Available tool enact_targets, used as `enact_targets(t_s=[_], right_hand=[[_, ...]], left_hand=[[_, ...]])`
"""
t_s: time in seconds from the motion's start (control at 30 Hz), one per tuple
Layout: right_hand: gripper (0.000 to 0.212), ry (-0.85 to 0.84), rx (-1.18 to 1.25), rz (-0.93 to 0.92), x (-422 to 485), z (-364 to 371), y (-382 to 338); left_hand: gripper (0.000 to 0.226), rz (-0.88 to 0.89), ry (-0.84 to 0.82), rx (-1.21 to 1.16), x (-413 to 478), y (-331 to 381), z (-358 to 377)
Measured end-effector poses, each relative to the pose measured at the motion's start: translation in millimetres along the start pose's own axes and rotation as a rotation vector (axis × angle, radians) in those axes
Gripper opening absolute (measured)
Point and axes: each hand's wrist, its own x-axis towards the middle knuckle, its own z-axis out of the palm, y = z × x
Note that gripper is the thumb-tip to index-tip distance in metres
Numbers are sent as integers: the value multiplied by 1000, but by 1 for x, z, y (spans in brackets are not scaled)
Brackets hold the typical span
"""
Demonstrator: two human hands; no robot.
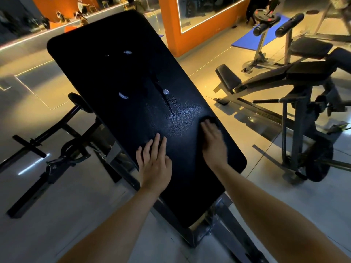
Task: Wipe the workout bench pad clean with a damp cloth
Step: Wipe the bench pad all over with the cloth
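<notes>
R grip [212, 141] flat, open on dark cloth [209, 118], pressed to bench pad [133, 88] near R edge.

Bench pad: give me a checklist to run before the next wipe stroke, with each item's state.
1. Cloth under right hand: ok, dark edge shows beyond the fingertips.
2. Left hand flat on bench pad, bracing: ok.
3. Cloth dampness: cannot tell.
4. Pad surface intact: not ok, worn pale spots and a crack show.
5. Far end of the pad free of objects: ok.
</notes>
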Motion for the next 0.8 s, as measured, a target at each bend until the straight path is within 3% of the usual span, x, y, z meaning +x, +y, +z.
enact_targets(t_s=[0.1,0.2,0.3,0.43,0.53,0.6,0.7,0.8], right_hand=[[23,161,98,523,-14,-23,40],[25,213,162,652,-24,-20,23],[58,158,175,397,-33,10,-23],[53,-57,221,-113,-51,35,-64],[56,-98,127,-264,-42,23,-32],[60,-27,68,-107,-39,13,-2],[52,140,111,398,-45,-1,36],[49,253,148,692,-48,-3,36]], left_hand=[[61,26,-29,35,-3,5,0],[59,90,-74,56,-12,17,4],[58,52,-82,44,-14,24,7],[59,77,-85,55,-13,19,9],[60,105,-93,73,-14,19,9],[60,94,-103,71,-14,21,9],[60,103,-112,76,-17,22,9],[60,121,-117,70,-17,21,10]])
